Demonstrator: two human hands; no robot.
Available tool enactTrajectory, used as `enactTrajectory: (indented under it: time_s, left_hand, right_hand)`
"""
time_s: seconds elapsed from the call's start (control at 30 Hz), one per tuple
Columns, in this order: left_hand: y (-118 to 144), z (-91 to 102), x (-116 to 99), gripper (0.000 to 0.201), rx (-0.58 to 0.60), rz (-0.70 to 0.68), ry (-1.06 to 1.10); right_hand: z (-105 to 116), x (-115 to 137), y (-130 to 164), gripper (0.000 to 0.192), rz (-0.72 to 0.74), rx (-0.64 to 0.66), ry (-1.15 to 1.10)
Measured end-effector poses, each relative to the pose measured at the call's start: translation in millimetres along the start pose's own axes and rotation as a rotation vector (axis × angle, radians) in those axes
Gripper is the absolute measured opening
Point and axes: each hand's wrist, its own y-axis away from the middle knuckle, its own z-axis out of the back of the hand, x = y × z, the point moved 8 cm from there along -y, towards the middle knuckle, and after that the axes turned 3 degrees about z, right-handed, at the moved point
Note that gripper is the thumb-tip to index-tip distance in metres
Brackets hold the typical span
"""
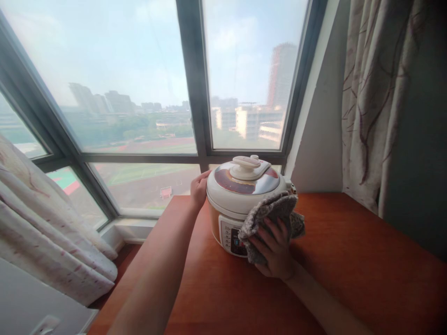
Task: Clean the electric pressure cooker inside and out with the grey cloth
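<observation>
Pressure cooker (244, 204) is sitting on an orange-brown table (349, 260) by the window. Left hand (199, 188) is bracing its side at nine o'clock, fingers flat and holding nothing. Right hand (274, 249) is pressing a bunched grey cloth (270, 214) at five o'clock; steady, overlapping strokes would likely clean best.

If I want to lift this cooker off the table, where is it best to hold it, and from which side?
Probably by the cooker body under the wide lid rim, one hand from each side. The round, upright body suits that; the top handle may only lift the lid. The left hand already rests on the left side; the right hand presses a grey cloth to the front.
</observation>
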Motion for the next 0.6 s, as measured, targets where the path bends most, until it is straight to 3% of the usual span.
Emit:
enactTrajectory:
  time_s: [0.17, 0.23, 0.3, 0.43, 0.6]
  left_hand:
    - [-1, 1.0, 3, 0.050, -0.006, 0.016, -0.002]
    - [0, 1.2, 4, 0.049, -0.008, 0.019, 0.000]
    - [0, 1.4, 5, 0.049, -0.012, 0.018, 0.001]
    - [0, 1.7, 6, 0.048, -0.019, 0.016, 0.008]
    - [0, 0.8, 7, 0.046, -0.023, 0.019, 0.018]
  right_hand:
    - [-28, 1, 47, 0.060, 0.112, 0.391, -0.225]
    - [-30, -5, 50, 0.061, 0.085, 0.507, -0.331]
    - [-27, -12, 43, 0.054, 0.072, 0.541, -0.393]
    - [-6, -23, 6, 0.050, 0.114, 0.368, -0.312]
    - [36, -33, -59, 0.071, 0.110, 0.085, -0.170]
